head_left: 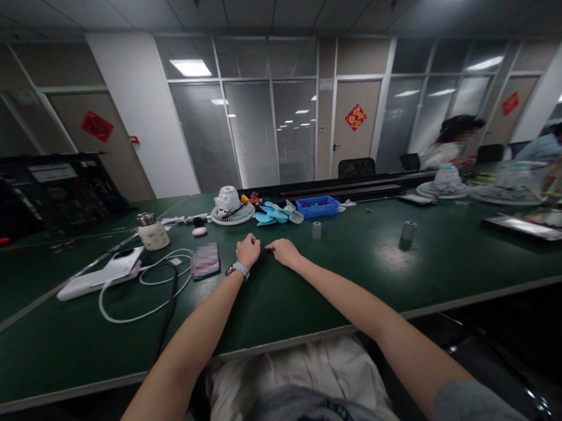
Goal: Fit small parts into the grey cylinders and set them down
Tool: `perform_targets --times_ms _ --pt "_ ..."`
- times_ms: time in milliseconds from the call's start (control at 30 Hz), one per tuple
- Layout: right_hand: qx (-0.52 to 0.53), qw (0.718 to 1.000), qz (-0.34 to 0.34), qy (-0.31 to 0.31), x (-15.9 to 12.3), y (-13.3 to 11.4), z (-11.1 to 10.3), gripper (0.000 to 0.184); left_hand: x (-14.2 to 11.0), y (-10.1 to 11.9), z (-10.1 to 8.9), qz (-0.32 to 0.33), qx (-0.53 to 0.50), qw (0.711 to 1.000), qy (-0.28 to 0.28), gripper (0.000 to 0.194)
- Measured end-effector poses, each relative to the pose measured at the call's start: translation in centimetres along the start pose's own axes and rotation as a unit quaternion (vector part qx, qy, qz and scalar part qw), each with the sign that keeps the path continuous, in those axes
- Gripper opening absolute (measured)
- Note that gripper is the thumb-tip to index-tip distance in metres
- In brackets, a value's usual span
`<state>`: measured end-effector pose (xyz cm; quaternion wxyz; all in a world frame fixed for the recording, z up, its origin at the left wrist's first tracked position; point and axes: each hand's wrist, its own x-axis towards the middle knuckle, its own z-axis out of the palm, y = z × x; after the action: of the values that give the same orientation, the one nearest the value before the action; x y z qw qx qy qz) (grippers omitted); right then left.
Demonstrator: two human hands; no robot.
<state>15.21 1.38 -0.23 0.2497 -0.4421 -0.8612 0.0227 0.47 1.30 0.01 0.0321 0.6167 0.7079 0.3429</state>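
Observation:
My left hand point(249, 252), with a watch point(237, 270) on its wrist, is closed above the green table, fingers curled in. My right hand point(284, 252) is just to its right, a small gap apart, its fingers pressed together and pointing at the left one. Anything inside either hand is hidden or too small to make out. A framed card or phone-like item point(206, 260), blurred on top, lies left of my left hand. Beyond my hands are light-blue fan blades point(272, 213). A grey metal cylinder point(316, 230) stands to the right of my right hand.
A blue bin point(317, 207) and white fan parts point(229, 207) sit at the back. Another metal cylinder point(409, 230) stands farther right. At left are a bottle point(153, 232), a white device point(103, 275) and a looped cable point(121, 320). Other people sit at the far right.

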Motion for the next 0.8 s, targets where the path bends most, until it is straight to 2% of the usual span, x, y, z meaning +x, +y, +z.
perform_targets --times_ms 100,200,267,367,533,800 --pt "-0.003 0.999 0.008 0.035 -0.2 1.2 -1.7 0.039 0.0 0.1 0.0 -0.007 -0.002 1.000 -0.006 0.014" --pt "-0.015 0.991 0.027 0.130 -0.6 3.5 -4.4 0.040 0.0 0.1 0.0 -0.014 -0.007 1.000 -0.009 0.014" --pt "-0.030 0.981 0.062 0.180 -0.8 5.5 -6.2 0.040 0.0 0.1 0.1 -0.013 -0.008 1.000 -0.009 0.014" --pt "-0.054 0.970 0.115 0.206 -1.2 8.5 -7.8 0.037 0.0 0.0 0.2 -0.009 -0.017 1.000 -0.007 0.016" --pt "-0.067 0.964 0.159 0.203 -1.7 11.1 -8.0 0.034 0.0 -0.1 0.3 -0.010 -0.039 0.999 -0.004 0.021" --pt "-0.048 0.964 0.159 0.208 -1.6 10.8 -7.7 0.031 0.1 -0.2 0.3 -0.008 -0.044 0.999 -0.005 0.023"
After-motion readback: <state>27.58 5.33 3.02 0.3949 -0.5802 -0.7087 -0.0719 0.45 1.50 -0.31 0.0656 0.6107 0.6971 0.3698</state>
